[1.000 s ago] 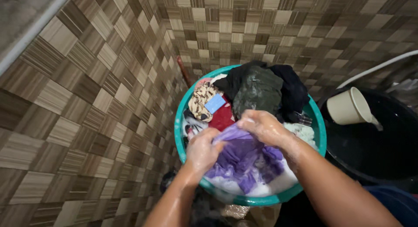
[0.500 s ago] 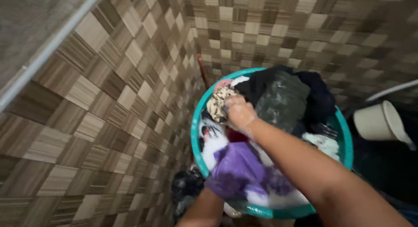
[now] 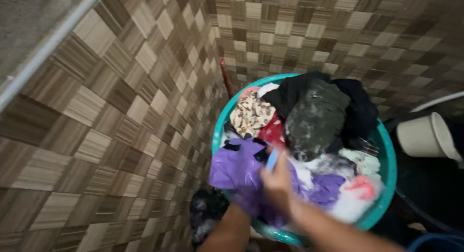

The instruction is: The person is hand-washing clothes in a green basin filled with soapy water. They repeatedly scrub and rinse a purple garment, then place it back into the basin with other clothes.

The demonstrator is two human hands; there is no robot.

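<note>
Your right hand (image 3: 276,180), low in the frame's centre, pinches a small light-blue soap bar (image 3: 272,158) over the purple garment (image 3: 237,167). Half a second ago that hand was reaching up to the patterned cloth (image 3: 250,114); now it is back with the bar. Your left hand is hidden under the purple fabric, so its grip cannot be told. Everything sits in the teal basin (image 3: 386,150), with a cream jug (image 3: 425,135) at the right edge.
</note>
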